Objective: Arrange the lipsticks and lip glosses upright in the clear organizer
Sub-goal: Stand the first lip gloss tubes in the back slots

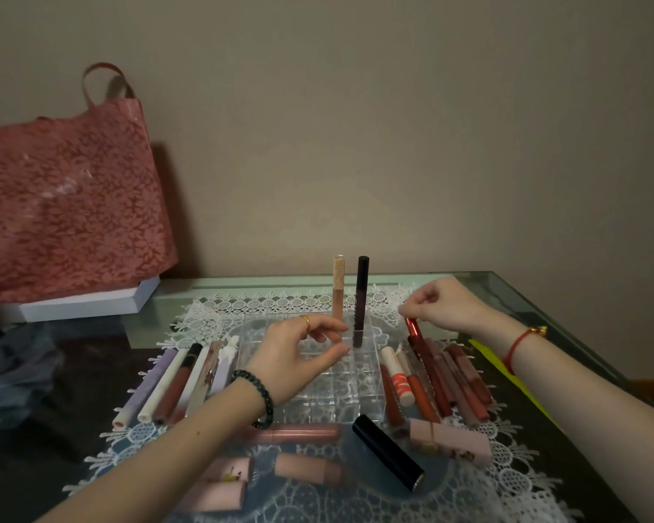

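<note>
Organizer [355, 386] at centre of mat [242, 307]; beige gloss [338, 288] and dark gloss [361, 296] upright in its 12 o'clock cells. Left hand [299, 356], fingers loosely spread, empty, overhangs it. Right hand [442, 303], 2 o'clock, pinches red tube [412, 328]. Loose tubes [174, 383] lie at 9 and 3 o'clock, black lipstick [387, 452] at 6; bag [65, 205] at 10.

The clear organizer [383, 403], a gridded tray, holds a beige gloss [338, 288] and a dark plum gloss [361, 292] upright in its far cells. A left row [174, 379] and a right row [442, 379] of tubes lie flat beside it. At the right row's far end a red tube [412, 328] tilts up, seemingly lifted. Pink lipsticks [306, 466] and a black lipstick [387, 452] lie in front.
</note>
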A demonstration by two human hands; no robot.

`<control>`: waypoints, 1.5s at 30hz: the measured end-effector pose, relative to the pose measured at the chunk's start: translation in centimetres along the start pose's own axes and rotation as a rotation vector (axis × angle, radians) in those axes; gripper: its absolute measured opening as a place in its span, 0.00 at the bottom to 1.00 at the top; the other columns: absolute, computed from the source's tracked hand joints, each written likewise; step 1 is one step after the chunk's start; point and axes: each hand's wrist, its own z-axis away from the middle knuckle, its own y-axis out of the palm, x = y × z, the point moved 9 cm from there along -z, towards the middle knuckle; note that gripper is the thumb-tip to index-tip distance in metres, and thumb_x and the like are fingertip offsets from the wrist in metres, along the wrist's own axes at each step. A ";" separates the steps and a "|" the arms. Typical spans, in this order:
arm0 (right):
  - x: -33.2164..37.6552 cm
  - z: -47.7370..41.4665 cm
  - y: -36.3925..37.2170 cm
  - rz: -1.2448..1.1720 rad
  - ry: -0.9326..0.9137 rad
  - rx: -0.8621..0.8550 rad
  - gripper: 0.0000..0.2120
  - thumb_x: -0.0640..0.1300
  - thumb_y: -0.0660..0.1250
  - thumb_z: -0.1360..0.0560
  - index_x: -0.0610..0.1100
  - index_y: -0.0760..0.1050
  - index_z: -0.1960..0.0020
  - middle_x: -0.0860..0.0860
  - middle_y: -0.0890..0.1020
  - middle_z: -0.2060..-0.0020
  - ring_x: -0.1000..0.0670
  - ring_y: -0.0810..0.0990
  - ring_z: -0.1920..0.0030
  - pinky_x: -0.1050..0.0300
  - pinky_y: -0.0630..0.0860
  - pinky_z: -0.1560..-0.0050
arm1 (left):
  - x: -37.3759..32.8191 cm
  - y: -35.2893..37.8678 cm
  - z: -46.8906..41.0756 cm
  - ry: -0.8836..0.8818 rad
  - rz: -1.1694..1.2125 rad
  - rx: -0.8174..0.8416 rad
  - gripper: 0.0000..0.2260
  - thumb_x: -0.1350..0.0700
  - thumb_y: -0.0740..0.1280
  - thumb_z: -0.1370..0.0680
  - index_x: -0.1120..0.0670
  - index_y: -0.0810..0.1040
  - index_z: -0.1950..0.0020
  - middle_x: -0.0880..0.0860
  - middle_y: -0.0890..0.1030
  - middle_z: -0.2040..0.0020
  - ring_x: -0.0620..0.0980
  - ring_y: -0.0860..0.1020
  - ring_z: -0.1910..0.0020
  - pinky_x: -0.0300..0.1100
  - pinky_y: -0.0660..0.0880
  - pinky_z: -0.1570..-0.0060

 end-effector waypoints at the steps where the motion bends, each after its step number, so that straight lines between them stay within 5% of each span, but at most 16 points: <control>1: 0.7 0.5 -0.4 -0.022 -0.013 0.014 0.05 0.47 0.72 0.32 0.46 0.80 0.63 0.53 0.82 0.64 0.55 0.79 0.61 0.60 0.75 0.57 | -0.1 0.0 0.0 -0.011 0.013 0.001 0.08 0.52 0.70 0.29 0.43 0.75 0.52 0.40 0.80 0.57 0.35 0.76 0.55 0.24 0.69 0.52; 7: 6.1 2.8 -3.3 -0.026 -0.126 0.054 0.04 0.48 0.71 0.31 0.48 0.78 0.60 0.51 0.83 0.64 0.54 0.81 0.61 0.63 0.75 0.57 | -1.3 -0.3 0.3 -0.036 0.065 0.028 0.10 0.51 0.69 0.29 0.41 0.73 0.51 0.41 0.79 0.54 0.33 0.74 0.54 0.21 0.67 0.55; 11: 10.1 4.6 -4.5 -0.160 -0.211 0.044 0.02 0.45 0.70 0.31 0.47 0.79 0.60 0.54 0.84 0.69 0.59 0.81 0.67 0.72 0.74 0.67 | -1.9 -0.4 0.5 -0.045 0.085 0.045 0.11 0.49 0.68 0.29 0.42 0.73 0.48 0.41 0.78 0.52 0.32 0.74 0.54 0.21 0.68 0.55; 17: 14.2 6.4 -3.8 -0.288 -0.330 0.032 0.04 0.40 0.68 0.29 0.42 0.79 0.55 0.48 0.84 0.64 0.55 0.82 0.64 0.67 0.76 0.60 | -2.2 -0.3 0.4 -0.111 0.269 0.062 0.13 0.53 0.69 0.29 0.43 0.71 0.46 0.44 0.78 0.52 0.39 0.77 0.57 0.36 0.76 0.52; 25: 17.2 6.8 -2.7 -0.358 -0.448 -0.031 0.08 0.33 0.66 0.28 0.33 0.76 0.49 0.41 0.80 0.60 0.50 0.79 0.65 0.68 0.76 0.59 | -1.1 -2.3 -0.2 -0.128 0.313 -0.061 0.08 0.57 0.70 0.29 0.51 0.77 0.51 0.53 0.81 0.54 0.44 0.79 0.59 0.29 0.75 0.57; 31: 18.4 5.9 -2.7 -0.276 -0.514 -0.115 0.09 0.38 0.72 0.32 0.39 0.80 0.52 0.46 0.83 0.59 0.53 0.80 0.60 0.64 0.76 0.53 | 0.3 -4.1 -1.6 -0.144 0.293 -0.124 0.07 0.56 0.72 0.31 0.48 0.77 0.57 0.52 0.81 0.57 0.44 0.80 0.61 0.30 0.76 0.58; 37: 18.8 3.6 -2.3 -0.286 -0.524 -0.172 0.08 0.36 0.71 0.32 0.41 0.80 0.53 0.49 0.81 0.64 0.65 0.76 0.70 0.75 0.72 0.62 | 1.6 -5.0 -3.5 -0.147 0.290 -0.164 0.07 0.54 0.73 0.31 0.45 0.76 0.61 0.44 0.80 0.64 0.33 0.77 0.68 0.26 0.73 0.64; 45: 17.1 1.0 -0.6 -0.231 -0.479 -0.154 0.07 0.38 0.71 0.32 0.46 0.80 0.56 0.52 0.82 0.63 0.61 0.77 0.64 0.76 0.72 0.62 | 3.7 -3.7 -4.5 -0.176 0.248 -0.147 0.07 0.52 0.72 0.31 0.43 0.75 0.61 0.41 0.80 0.65 0.31 0.77 0.66 0.31 0.73 0.58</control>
